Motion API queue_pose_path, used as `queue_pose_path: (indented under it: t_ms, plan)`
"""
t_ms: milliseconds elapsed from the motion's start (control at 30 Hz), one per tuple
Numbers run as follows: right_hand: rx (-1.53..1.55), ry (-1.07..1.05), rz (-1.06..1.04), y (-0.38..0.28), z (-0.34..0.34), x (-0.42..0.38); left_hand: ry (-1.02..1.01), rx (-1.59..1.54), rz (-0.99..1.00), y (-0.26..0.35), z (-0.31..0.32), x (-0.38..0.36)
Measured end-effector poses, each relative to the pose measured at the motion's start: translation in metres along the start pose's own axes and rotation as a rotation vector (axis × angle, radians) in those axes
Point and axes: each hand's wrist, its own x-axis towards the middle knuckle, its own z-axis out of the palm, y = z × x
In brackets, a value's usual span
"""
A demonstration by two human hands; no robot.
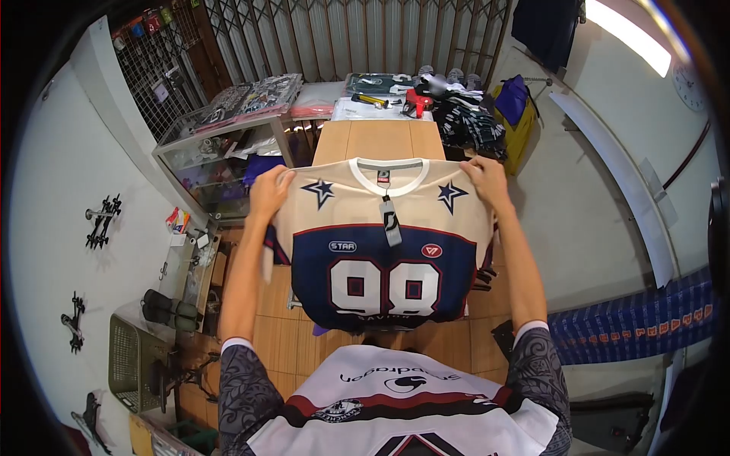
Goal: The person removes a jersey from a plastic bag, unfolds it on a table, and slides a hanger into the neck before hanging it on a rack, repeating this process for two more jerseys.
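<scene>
A cream and navy jersey [384, 251] hangs spread between my two hands, its front facing me. It bears a large white 98 and a dark star near each shoulder. My left hand [270, 190] pinches the shoulder on the left of the view, and my right hand [484, 182] grips the opposite shoulder. From the white collar a grey hang tag [391, 221] dangles over the chest. Behind the collar, the wooden table top [380, 139] reaches away from me. The jersey's lower edge folds under and is partly hidden.
A glass display case [220, 163] with packed garments on top stands at the left. Beyond the table lie a red tool [417, 102] and a pile of dark clothes [468, 125]. A green basket [137, 361] sits low left; blue printed fabric [631, 327] hangs at the right.
</scene>
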Motion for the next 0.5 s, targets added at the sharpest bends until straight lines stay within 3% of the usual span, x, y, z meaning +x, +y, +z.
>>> queue_pose_path:
  t_ms: [67,133,200,267,333,500]
  plan:
    - [-0.219,-0.011,-0.02,0.03,0.046,-0.011,-0.027,0.108,-0.041,-0.03,0.059,0.009]
    - [-0.313,-0.045,0.01,0.037,0.088,-0.051,-0.016,0.292,-0.106,-0.031,0.128,-0.029]
    - [-0.388,-0.087,0.07,0.023,0.124,-0.106,-0.202,0.209,-0.083,-0.018,0.169,-0.072]
    - [-0.435,-0.263,0.164,0.014,0.149,-0.15,-0.368,0.196,-0.191,0.019,0.171,-0.104]
    - [-0.46,-0.35,0.291,-0.006,0.152,-0.171,-0.385,0.249,-0.221,0.013,0.185,-0.119]
    - [-0.473,-0.371,0.333,0.004,0.162,-0.161,-0.368,0.302,-0.236,0.004,0.196,-0.112]
